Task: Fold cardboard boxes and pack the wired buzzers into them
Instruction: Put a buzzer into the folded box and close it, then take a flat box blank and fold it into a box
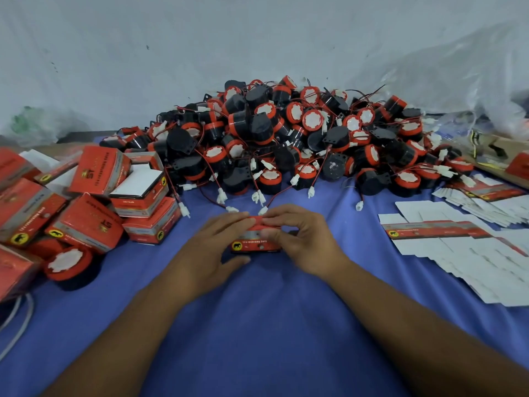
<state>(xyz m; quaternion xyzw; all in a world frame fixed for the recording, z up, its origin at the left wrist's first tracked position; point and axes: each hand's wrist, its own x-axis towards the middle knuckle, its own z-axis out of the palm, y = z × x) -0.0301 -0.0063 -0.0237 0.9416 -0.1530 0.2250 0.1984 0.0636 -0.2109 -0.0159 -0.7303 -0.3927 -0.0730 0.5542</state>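
Gripping a red cardboard box (256,239) with left hand (217,242) and right hand (303,242), at centre frame on the blue cloth (257,325). Heaped above centre: wired buzzers (286,133); at left, folded boxes (97,196).

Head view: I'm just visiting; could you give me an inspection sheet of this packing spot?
Surface: blue cloth, wrinkled.
Job's things: buzzer pile at back; folded boxes left; flat box blanks right; small box in the middle.
Clutter: one loose buzzer by the folded boxes.
Hands: left hand and right hand both grip the small box.
Cables: white-plugged red-black leads on the buzzers; white cord at left edge.
Surroundings: pale wall behind; clear plastic bags at right.
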